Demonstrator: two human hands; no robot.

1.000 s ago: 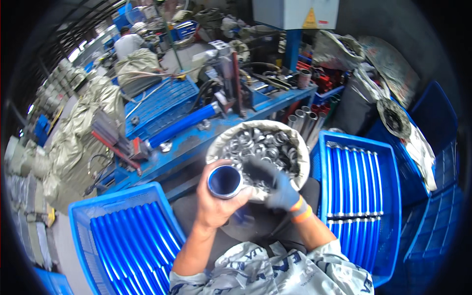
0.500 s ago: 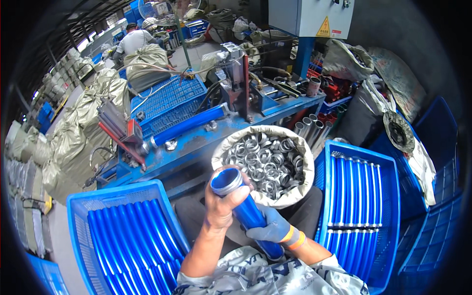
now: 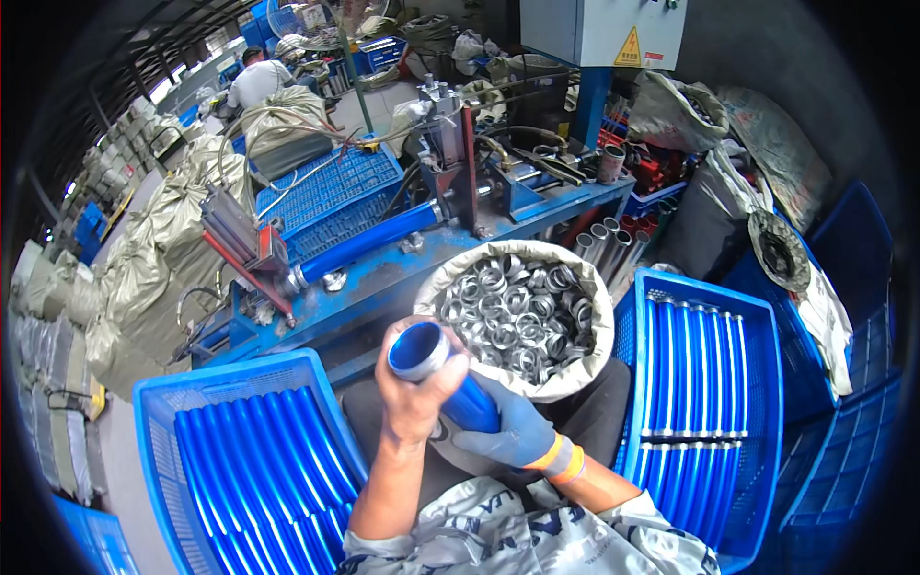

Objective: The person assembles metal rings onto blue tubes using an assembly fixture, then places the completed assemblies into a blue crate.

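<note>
A blue metal tube (image 3: 468,401) is held at a slant over my lap, its open end with a silvery rim facing up. My bare left hand (image 3: 410,398) wraps round that upper end. Lower down, my right hand (image 3: 513,428), in a blue-grey glove with an orange cuff, is closed round the tube's body and hides its lower end. Just beyond my hands stands a pale sack (image 3: 602,331) with its edge rolled down, full of loose silvery metal rings (image 3: 513,311).
Blue crates of tubes flank me, a left crate (image 3: 153,422) and a right crate (image 3: 762,383). Ahead, a blue bench (image 3: 326,321) carries another blue tube (image 3: 369,241) lying between two machine fixtures. A grey electrical box (image 3: 599,34) is above it. Another person (image 3: 257,81) sits far left.
The tube has shifted left and tipped so its open end faces more toward me. Both hands moved with it, and its lower end has gone out of sight behind my right hand.
</note>
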